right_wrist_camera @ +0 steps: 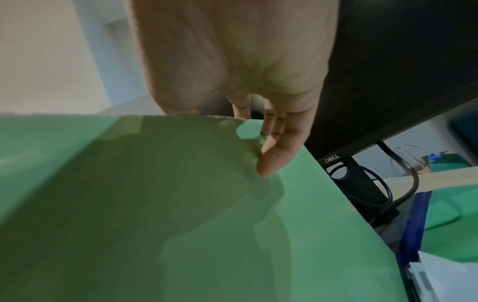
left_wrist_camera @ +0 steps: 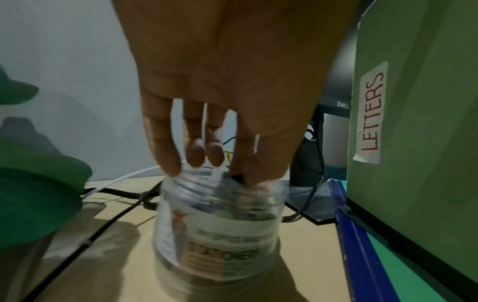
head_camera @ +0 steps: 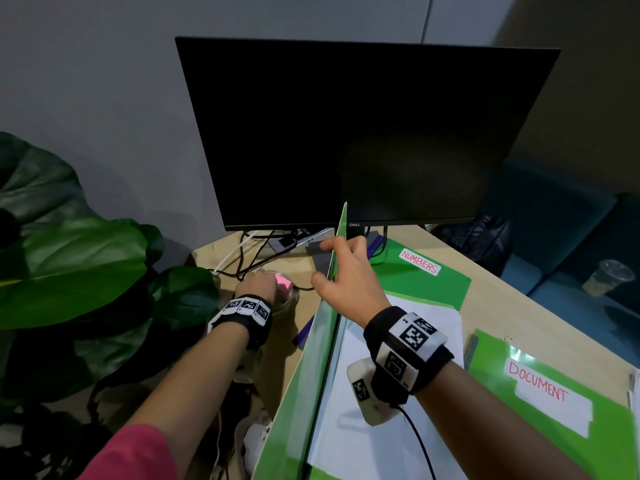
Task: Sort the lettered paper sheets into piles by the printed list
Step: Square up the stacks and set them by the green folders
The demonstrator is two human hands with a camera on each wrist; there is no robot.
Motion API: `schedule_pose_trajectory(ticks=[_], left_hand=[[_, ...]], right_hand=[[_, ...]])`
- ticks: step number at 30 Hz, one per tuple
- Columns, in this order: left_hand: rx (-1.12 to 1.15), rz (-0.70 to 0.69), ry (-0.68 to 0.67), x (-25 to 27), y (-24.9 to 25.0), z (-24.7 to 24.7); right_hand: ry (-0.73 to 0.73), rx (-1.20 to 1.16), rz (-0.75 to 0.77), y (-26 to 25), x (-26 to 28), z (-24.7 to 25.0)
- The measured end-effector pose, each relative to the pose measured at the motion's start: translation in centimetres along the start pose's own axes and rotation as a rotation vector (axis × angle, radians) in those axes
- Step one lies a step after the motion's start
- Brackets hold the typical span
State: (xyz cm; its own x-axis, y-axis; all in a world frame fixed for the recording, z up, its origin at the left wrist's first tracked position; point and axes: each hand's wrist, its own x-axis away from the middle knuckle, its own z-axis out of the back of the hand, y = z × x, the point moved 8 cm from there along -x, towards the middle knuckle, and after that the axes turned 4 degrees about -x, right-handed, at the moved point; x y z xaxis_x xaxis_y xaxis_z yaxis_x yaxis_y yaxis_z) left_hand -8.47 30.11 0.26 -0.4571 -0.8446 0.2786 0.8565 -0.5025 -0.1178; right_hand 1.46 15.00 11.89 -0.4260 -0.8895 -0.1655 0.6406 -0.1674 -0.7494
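At the near edge of the pale wooden surface [head_camera: 519,292] lies a smooth green folder labelled DOCUMENT [head_camera: 568,407], flat at the near right corner; just left of it a stack of plain white paper sheets [head_camera: 398,341] rests inside an open green folder, their printed letters not legible; the folder's stiff card cover [head_camera: 311,358] stands raised on edge, its outer face bearing a white LETTERS label [left_wrist_camera: 372,114] in red capitals; the right hand [head_camera: 346,271] holds this cover up by its top edge, thumb on the outer side and fingers [right_wrist_camera: 276,157] on the inner face; further back and toward the left edge, the left hand [head_camera: 258,284] has its fingers [left_wrist_camera: 168,151] dipped together into the mouth of a clear round plastic jar [left_wrist_camera: 220,235] with a paper label; whether they pinch anything I cannot tell; something pink [head_camera: 282,282] shows at the jar; beyond, a second flat green folder marked NUMBERS [head_camera: 419,268] lies toward the far edge; black and white cables [head_camera: 242,258] trail there beneath a dark rectangular monitor [head_camera: 363,133]; broad glossy leaves [head_camera: 69,258] crowd the left side.
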Motion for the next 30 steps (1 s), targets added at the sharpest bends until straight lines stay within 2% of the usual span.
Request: schedule_pose_trajectory(ticks=[3,6,8,9,11,13,15,17,19,22,27,29,30], left_hand=[[0.226,-0.05,0.11,0.0,-0.5,0.2],[0.578,0.011,0.199,0.4,-2.2,0.6],[1.0,0.061,0.231,1.2,-3.5,0.5],[1.267,0.073,0.216,1.9,-3.7,0.8],[1.651,-0.007,0.183,3.3,-3.0,3.1],[1.808,-0.169,0.05,4.9,-0.9,6.8],[1.794,-0.323,-0.172,6.6,1.7,10.1],[1.691,-0.402,-0.262,7.9,3.3,12.6],[1.524,-0.416,-0.228,8.5,3.8,14.2],[1.321,-0.407,-0.202,8.9,3.5,14.6],[1.041,-0.231,-0.056,8.2,1.2,14.6],[0.864,-0.217,-0.02,8.6,1.6,15.1],[0.72,-0.212,0.035,9.1,1.9,15.7]], right_hand=[[0.013,-0.007,0.007,0.0,-0.1,0.1],[0.028,-0.003,0.018,0.0,-0.1,0.2],[0.037,-0.005,0.025,0.0,0.0,0.1],[0.042,-0.016,0.033,0.0,0.0,0.1],[0.045,-0.063,0.053,-0.1,0.0,-0.1],[0.038,-0.119,0.067,-0.2,-0.1,-0.5],[0.049,-0.189,0.079,-0.6,-0.2,-0.3],[0.085,-0.289,0.11,-1.2,-0.3,0.8],[0.081,-0.375,0.178,-2.0,-0.5,2.0],[0.009,-0.366,0.251,-2.9,-1.1,2.2],[0.049,-0.186,0.271,-3.8,-1.4,2.6],[0.053,-0.104,0.225,-3.4,-1.7,2.7],[0.065,-0.088,0.148,-2.4,-2.0,3.0]])
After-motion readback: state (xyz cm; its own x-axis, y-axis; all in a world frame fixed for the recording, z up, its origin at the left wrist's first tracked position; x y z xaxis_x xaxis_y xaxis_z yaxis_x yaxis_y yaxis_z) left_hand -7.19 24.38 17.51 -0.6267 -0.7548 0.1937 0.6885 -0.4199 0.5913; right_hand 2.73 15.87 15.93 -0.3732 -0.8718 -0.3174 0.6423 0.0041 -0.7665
